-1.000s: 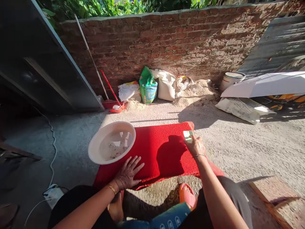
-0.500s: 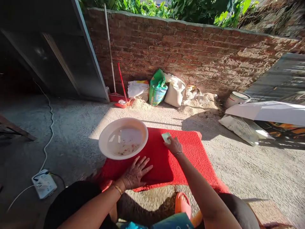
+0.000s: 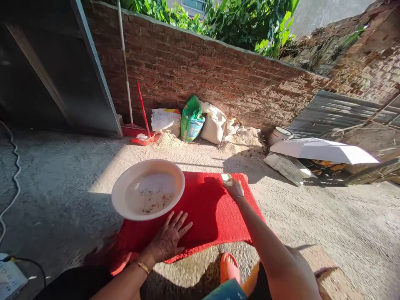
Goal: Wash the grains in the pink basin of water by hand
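Note:
A red, fuzzy mat [image 3: 204, 196] lies spread out low before me, its near edge hanging by my feet. My left hand [image 3: 168, 238] rests flat near its front edge, fingers spread. Toward the far right edge, my right hand [image 3: 235, 188] grips a small pale green block [image 3: 225, 178]; whether it is soap or a brush I cannot tell. The block is down at the mat's surface. On the mat's left part stands a wide whitish basin [image 3: 118, 200] holding shallow water, with dark and reddish bits at the bottom.
Against the brick wall [image 3: 200, 62] stand a red dustpan [image 3: 142, 141], a green sack [image 3: 191, 121] and a pale sack [image 3: 214, 127] beside spilled grain. A power strip [image 3: 11, 277] with cords lies at lower left. A white sheet [image 3: 321, 150] covers bags at right.
My right hand has slid the pale green block across the mat, toward its far right edge. My left hand stays flat on the mat. The view has turned to the right.

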Tool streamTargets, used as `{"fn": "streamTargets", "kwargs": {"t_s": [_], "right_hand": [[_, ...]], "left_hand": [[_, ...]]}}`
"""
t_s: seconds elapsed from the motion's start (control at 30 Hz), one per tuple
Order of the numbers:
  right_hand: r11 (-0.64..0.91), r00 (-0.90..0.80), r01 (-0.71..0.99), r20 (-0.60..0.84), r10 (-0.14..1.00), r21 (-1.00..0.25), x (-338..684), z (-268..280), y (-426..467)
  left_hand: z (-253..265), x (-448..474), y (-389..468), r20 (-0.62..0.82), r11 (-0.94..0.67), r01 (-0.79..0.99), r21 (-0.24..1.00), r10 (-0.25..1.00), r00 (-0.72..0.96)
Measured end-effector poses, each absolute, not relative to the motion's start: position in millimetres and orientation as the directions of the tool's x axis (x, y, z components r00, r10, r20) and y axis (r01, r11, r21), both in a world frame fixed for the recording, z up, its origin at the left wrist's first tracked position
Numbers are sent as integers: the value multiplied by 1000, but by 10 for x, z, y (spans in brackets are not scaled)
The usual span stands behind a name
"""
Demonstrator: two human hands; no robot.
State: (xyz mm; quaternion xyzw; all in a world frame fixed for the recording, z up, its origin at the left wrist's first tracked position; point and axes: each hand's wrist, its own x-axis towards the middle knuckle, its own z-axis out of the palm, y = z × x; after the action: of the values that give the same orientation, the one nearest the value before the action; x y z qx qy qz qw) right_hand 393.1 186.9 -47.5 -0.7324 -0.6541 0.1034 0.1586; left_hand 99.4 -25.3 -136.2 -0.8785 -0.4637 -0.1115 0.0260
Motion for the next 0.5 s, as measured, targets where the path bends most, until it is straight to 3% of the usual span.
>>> {"fn": "streamTargets", "kwargs": {"t_s": [0.17,0.3,0.4,0.5], "right_hand": [[139,-150,899,5,989,-416,2738,-522,1869],[309,-338,880,-17,941,-361,2537,-540,1975],[226,-250,923,-40,967,-312,2886,-527,2182],[7,-20,958,-43,999,-285,3544,-477,2375]], "left_hand": [[-1354,976,-262,281,-586,810,-4,777,563],[-1348,976,-259,284,-588,809,-8,774,566],[-1358,978,-252,279,-585,811,2,779,561],[-1381,981,-247,277,-577,817,-5,784,556]]}}
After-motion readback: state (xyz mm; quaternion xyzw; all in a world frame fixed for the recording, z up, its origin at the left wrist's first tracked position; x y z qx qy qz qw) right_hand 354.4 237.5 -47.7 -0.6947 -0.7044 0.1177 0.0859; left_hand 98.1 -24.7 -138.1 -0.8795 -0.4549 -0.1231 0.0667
